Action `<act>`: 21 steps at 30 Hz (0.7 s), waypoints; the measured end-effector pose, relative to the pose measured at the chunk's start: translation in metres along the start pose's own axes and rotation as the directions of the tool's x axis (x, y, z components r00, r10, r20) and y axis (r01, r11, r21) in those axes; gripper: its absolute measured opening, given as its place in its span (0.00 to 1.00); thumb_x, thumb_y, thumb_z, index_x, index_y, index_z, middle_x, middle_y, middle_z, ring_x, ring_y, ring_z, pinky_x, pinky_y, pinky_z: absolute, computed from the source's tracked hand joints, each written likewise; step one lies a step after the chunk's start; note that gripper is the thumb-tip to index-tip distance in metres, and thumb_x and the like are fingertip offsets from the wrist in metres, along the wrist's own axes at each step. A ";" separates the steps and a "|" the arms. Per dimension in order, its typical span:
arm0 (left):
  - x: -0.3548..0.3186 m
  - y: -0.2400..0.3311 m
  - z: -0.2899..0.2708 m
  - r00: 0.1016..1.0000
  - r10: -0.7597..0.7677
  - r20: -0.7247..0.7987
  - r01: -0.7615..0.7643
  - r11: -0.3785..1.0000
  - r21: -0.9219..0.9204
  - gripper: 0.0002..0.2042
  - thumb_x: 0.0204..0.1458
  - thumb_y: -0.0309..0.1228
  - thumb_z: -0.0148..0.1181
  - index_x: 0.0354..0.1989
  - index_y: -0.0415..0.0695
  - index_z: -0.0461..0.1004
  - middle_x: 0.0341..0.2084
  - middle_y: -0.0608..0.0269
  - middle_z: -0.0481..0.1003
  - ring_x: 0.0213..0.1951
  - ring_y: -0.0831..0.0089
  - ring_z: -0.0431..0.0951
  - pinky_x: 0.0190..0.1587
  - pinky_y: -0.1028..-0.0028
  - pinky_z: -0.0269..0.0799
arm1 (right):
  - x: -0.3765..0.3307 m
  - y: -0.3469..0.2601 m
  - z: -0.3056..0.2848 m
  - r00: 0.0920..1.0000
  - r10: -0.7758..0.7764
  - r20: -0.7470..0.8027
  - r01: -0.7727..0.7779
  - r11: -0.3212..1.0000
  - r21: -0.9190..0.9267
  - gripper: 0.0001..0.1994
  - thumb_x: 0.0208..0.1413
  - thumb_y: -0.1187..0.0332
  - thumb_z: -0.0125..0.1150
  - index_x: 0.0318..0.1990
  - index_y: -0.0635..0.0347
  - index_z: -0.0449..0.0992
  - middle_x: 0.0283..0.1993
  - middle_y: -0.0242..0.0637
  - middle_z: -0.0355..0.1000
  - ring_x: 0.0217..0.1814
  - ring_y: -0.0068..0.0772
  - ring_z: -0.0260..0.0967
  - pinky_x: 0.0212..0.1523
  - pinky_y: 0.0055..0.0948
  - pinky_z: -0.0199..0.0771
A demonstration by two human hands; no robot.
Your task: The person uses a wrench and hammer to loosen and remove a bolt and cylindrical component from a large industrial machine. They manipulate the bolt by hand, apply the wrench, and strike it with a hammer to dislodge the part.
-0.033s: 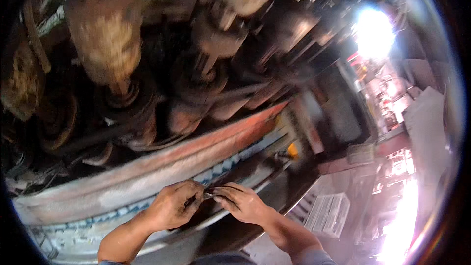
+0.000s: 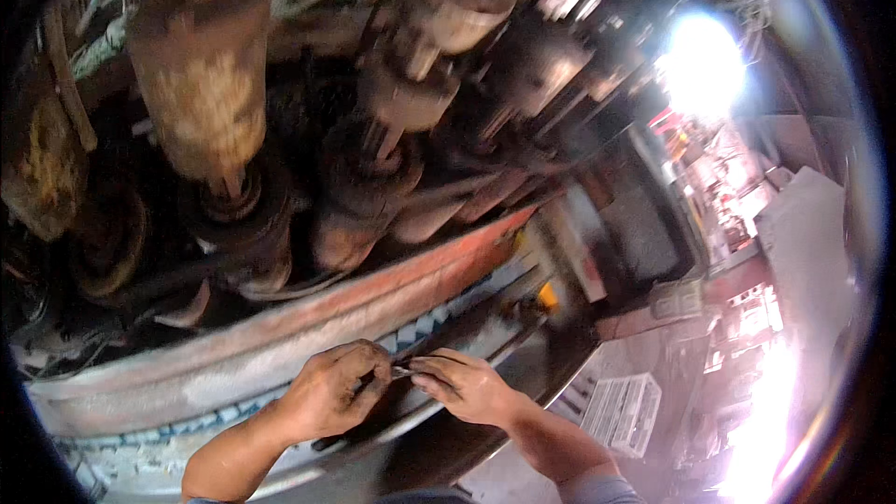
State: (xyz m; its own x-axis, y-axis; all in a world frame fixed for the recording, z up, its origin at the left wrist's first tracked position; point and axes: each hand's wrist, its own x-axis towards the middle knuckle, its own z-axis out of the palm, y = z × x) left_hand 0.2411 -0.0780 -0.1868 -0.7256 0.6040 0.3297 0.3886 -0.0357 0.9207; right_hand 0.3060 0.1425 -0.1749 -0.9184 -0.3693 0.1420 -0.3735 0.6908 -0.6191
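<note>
Two bare hands of mine are in front of me, and between them is one small, thin, dark-and-silvery piece, perhaps of metal (it is too small to say more exactly). My left hand has its fingers curled in, and the thumb and forefinger pinch the left end of this piece. My right hand grasps the other end between thumb and fingertips, not widely spread. The piece is just above one long, dark, smooth strip.

Beyond my hands runs one long, curved rail, orange-red and whitish, with one blue-and-white checkered band along its near side. Behind the rail I count at least four big, brown, dirty cylinders, standing in a slanting row. One small yellow object lies near the rail's right end. To my right is one white, slatted, box-shaped crate. Any writing is too blurred for me to read.
</note>
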 end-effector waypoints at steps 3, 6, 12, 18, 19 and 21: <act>0.047 0.028 -0.013 0.963 0.180 -0.201 -0.186 0.983 -0.008 0.09 0.45 0.21 0.60 0.36 0.38 0.70 0.33 0.52 0.73 0.37 0.59 0.75 0.41 0.69 0.70 | 0.034 -0.018 -0.077 0.997 0.082 -0.011 -0.082 0.959 -0.270 0.12 0.57 0.68 0.56 0.47 0.61 0.74 0.41 0.46 0.73 0.44 0.47 0.72 0.46 0.39 0.73; 0.106 0.047 -0.039 0.759 0.404 -0.511 -0.376 0.912 0.163 0.16 0.49 0.22 0.60 0.47 0.38 0.66 0.42 0.60 0.69 0.44 0.71 0.69 0.49 0.73 0.65 | 0.084 -0.035 -0.141 0.901 0.138 -0.412 -0.179 0.982 -0.061 0.13 0.60 0.67 0.51 0.47 0.66 0.72 0.29 0.36 0.68 0.29 0.29 0.64 0.31 0.27 0.66; 0.202 0.085 -0.062 0.445 0.450 -0.774 -0.393 0.875 0.283 0.17 0.54 0.27 0.57 0.50 0.38 0.64 0.45 0.54 0.68 0.48 0.65 0.68 0.53 0.69 0.62 | 0.201 -0.087 -0.218 0.831 0.073 -0.551 -0.078 0.997 0.015 0.13 0.59 0.65 0.49 0.45 0.66 0.71 0.20 0.29 0.62 0.18 0.19 0.57 0.20 0.22 0.58; 0.256 0.116 -0.094 0.499 0.283 -0.819 -0.150 0.959 0.241 0.20 0.50 0.30 0.57 0.50 0.34 0.63 0.41 0.42 0.72 0.44 0.46 0.73 0.48 0.61 0.67 | 0.246 -0.084 -0.236 0.842 -0.092 -0.531 0.125 0.992 0.025 0.15 0.58 0.67 0.52 0.50 0.64 0.71 0.26 0.28 0.66 0.21 0.20 0.59 0.21 0.20 0.59; 0.257 0.114 -0.095 0.528 0.258 -0.809 -0.126 0.966 0.225 0.20 0.50 0.30 0.57 0.50 0.34 0.64 0.41 0.42 0.73 0.44 0.47 0.74 0.48 0.61 0.68 | 0.248 -0.085 -0.237 0.841 -0.072 -0.536 0.098 0.995 0.020 0.15 0.58 0.68 0.52 0.51 0.64 0.71 0.27 0.28 0.66 0.21 0.20 0.59 0.21 0.20 0.59; 0.256 0.113 -0.096 0.580 0.208 -0.787 -0.112 0.978 0.176 0.19 0.50 0.30 0.57 0.49 0.34 0.66 0.40 0.42 0.74 0.43 0.49 0.75 0.46 0.62 0.68 | 0.254 -0.079 -0.242 0.866 -0.127 -0.484 0.141 0.990 -0.008 0.15 0.59 0.69 0.52 0.52 0.65 0.70 0.30 0.29 0.68 0.23 0.19 0.60 0.22 0.19 0.59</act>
State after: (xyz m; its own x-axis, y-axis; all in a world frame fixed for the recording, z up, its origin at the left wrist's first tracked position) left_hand 0.0452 -0.0036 0.0220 -0.7874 -0.2836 0.5474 0.5612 0.0378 0.8268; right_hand 0.0713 0.1443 0.0969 -0.8111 -0.1066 0.5752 -0.4999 0.6370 -0.5868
